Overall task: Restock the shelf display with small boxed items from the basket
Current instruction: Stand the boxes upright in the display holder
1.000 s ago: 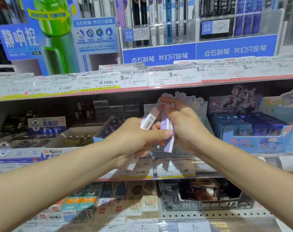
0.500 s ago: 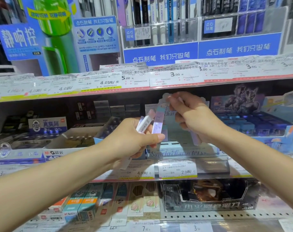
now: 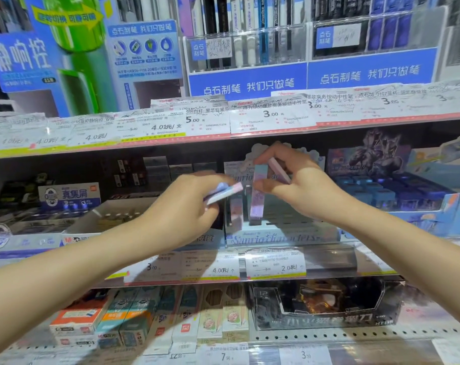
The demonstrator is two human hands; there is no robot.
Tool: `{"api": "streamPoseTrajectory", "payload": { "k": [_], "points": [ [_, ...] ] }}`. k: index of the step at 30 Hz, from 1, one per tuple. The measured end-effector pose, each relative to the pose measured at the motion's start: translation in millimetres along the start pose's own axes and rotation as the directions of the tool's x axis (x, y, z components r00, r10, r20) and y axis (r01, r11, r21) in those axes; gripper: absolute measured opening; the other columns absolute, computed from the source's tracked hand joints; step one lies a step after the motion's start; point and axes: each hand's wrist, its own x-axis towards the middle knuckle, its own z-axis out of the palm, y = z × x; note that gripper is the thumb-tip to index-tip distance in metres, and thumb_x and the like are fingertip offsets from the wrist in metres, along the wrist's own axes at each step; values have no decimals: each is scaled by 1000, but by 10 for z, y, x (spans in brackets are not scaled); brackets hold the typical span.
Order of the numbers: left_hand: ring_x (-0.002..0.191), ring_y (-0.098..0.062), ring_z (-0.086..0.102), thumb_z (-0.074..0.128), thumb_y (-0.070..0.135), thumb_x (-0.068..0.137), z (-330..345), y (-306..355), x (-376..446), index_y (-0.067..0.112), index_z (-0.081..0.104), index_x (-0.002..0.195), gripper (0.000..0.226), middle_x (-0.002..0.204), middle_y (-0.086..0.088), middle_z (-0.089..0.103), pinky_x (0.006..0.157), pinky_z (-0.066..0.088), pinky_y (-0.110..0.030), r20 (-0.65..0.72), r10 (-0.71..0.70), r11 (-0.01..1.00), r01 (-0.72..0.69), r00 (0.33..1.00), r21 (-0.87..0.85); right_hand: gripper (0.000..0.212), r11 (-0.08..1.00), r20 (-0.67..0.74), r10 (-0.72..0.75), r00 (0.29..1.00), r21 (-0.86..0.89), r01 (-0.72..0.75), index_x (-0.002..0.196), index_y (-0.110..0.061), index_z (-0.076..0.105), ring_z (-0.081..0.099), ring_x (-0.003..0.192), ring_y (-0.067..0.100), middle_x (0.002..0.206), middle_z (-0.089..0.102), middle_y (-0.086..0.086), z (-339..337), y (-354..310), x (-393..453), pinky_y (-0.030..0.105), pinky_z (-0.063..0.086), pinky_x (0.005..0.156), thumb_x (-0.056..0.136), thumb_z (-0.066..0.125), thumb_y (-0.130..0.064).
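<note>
My left hand (image 3: pixel 186 206) grips a few slim pastel boxes (image 3: pixel 223 193), fanned out and pointing right. My right hand (image 3: pixel 300 185) pinches one upright pastel blue-and-purple box (image 3: pixel 258 198) with its lower end down in the pale blue display carton (image 3: pixel 281 237) on the middle shelf. A second pink box (image 3: pixel 279 173) is tucked between its fingers. One more slim box (image 3: pixel 236 214) stands in the carton at the left. The basket is out of view.
A blue carton of small dark boxes (image 3: pixel 397 196) stands right of the display carton, a white open tray (image 3: pixel 110 219) to its left. Price tags line the shelf edge (image 3: pixel 250 267). Pen racks (image 3: pixel 244 48) fill the shelf above; boxed items (image 3: pixel 134 320) sit below.
My right hand has lowered the upright pastel box into the display carton. My left hand has tilted its boxes flatter, pointing right.
</note>
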Motion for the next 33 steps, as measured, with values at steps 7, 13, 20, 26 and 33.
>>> {"api": "streamPoseTrajectory", "payload": {
  "k": [7, 13, 20, 26, 33],
  "points": [
    [83, 10, 49, 47, -3, 78, -140, -44, 21, 35, 60, 117, 55, 101, 29, 63, 56, 31, 2, 315, 47, 985, -96, 948, 141, 23, 994, 91, -82, 992, -64, 88, 93, -30, 50, 55, 82, 29, 89, 60, 15, 61, 52, -48, 31, 42, 72, 82, 66, -16],
    [55, 17, 52, 44, -6, 78, -202, -33, 61, 32, 59, 121, 59, 111, 15, 69, 56, 37, -1, 389, 12, 998, -37, 921, 56, 20, 994, 91, -93, 991, -44, 97, 97, -24, 54, 52, 76, 21, 86, 60, 14, 115, 117, -66, 18, 40, 65, 82, 66, -17],
    [52, 17, 52, 44, -6, 79, -219, -30, 51, 40, 54, 120, 63, 100, 34, 61, 54, 35, 1, 409, 22, 999, -39, 912, 34, 13, 976, 159, -109, 981, -171, 136, 95, -23, 62, 49, 88, 3, 95, 51, -5, 134, 165, -88, 7, 35, 79, 83, 64, -27],
    [46, 11, 49, 44, -6, 81, -224, -5, 42, 32, 57, 123, 58, 94, 31, 61, 48, 33, -2, 408, -2, 998, -21, 913, 52, 13, 987, 298, 7, 954, -153, 40, 97, -22, 64, 54, 70, -12, 83, 58, -20, -7, 27, -64, 2, 36, 61, 89, 54, -19],
    [59, -6, 53, 52, 0, 80, -115, 36, -25, 14, 62, 84, 18, 65, 10, 60, 52, 34, -13, 97, 72, 997, -72, 993, -10, 24, 589, 344, 327, 880, 655, -474, 86, -9, 58, 29, 40, 7, 59, 38, -2, -37, -61, -45, 14, 16, 32, 94, 36, -6]
  ]
}}
